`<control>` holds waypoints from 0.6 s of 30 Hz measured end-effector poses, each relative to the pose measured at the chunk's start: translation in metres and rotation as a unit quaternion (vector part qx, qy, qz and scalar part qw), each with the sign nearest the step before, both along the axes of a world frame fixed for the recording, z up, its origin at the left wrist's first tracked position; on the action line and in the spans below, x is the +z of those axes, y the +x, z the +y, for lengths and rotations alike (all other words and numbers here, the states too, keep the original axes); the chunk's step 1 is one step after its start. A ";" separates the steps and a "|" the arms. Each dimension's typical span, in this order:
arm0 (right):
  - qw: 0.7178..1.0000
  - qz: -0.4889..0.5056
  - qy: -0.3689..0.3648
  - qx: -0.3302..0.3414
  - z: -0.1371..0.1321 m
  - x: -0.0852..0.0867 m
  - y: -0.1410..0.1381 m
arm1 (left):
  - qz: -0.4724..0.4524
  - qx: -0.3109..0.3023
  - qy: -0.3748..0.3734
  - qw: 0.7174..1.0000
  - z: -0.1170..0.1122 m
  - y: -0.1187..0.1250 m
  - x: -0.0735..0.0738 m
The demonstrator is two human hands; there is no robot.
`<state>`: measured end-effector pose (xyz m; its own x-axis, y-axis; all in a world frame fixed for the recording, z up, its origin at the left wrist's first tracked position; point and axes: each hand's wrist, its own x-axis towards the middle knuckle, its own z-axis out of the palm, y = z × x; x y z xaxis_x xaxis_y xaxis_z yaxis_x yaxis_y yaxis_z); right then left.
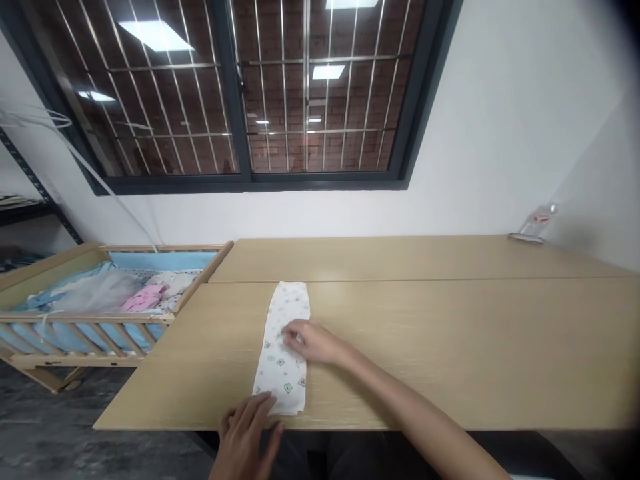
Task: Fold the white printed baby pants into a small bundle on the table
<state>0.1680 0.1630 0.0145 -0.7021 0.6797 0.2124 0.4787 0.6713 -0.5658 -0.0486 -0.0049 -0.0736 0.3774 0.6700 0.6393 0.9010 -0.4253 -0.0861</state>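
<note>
Long, narrow strip of white fabric with small green printed motifs (283, 347), folded flat and laid lengthwise on the pale wood-grain surface (450, 347), near end reaching the front edge. Right hand (311, 341) resting palm down across the middle of the strip, fingers spread loosely and pressing flat, nothing pinched. Left hand (247, 433) at the near end of the strip, fingers extended and slightly apart, fingertips touching the lower left corner at the front edge of the surface; no grip visible. Left of the strip, butted against the side of the surface, a light wooden cot with slatted rail and blue lining (90, 320), holding pink and pale bundled cloths (145, 297). Beyond the strip, a white wall with a dark-framed barred window (240, 100). Far right of the strip, at the back corner of the surface, a small clear stand with red marking (535, 223).
</note>
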 end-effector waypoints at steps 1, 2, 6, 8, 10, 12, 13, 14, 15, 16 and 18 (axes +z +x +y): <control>1.000 0.004 -0.015 0.017 -0.017 0.003 0.005 | -0.006 -0.017 -0.012 1.000 0.002 -0.006 0.003; 0.999 0.003 -0.026 0.033 -0.033 0.005 0.009 | -0.013 -0.033 -0.024 0.999 0.003 -0.011 0.005; 0.997 -0.026 -0.035 0.064 -0.082 0.006 0.024 | -0.031 -0.079 -0.041 0.996 0.004 -0.020 0.006; 0.998 -0.037 -0.022 0.048 -0.098 0.000 0.031 | -0.029 -0.092 -0.030 0.995 0.005 -0.021 0.003; 0.999 -0.042 0.002 0.025 -0.110 -0.010 0.035 | -0.023 -0.103 -0.018 0.994 0.005 -0.022 -0.001; 0.998 -0.051 0.032 0.011 -0.120 -0.022 0.039 | -0.015 -0.118 -0.019 0.993 0.004 -0.024 -0.003; 0.997 -0.059 0.049 0.008 -0.125 -0.027 0.040 | -0.013 -0.125 -0.026 0.992 0.003 -0.024 -0.003; 0.996 -0.067 0.066 0.006 -0.129 -0.032 0.041 | -0.011 -0.131 -0.036 0.991 0.002 -0.024 -0.003; 0.994 -0.075 0.083 0.003 -0.133 -0.035 0.041 | -0.011 -0.137 -0.048 0.989 0.000 -0.024 -0.001; 0.992 -0.080 0.099 0.001 -0.137 -0.038 0.042 | -0.014 -0.143 -0.055 0.988 -0.001 -0.024 0.001; 0.988 -0.085 0.126 -0.003 -0.144 -0.039 0.043 | -0.027 -0.159 -0.052 0.986 -0.004 -0.020 0.007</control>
<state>0.2105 0.0192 -0.0241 -0.7385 0.6243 0.2547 0.5571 0.7777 -0.2911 -0.0691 -0.0089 -0.0669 0.5456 0.5874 0.5977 0.7234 -0.6902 0.0179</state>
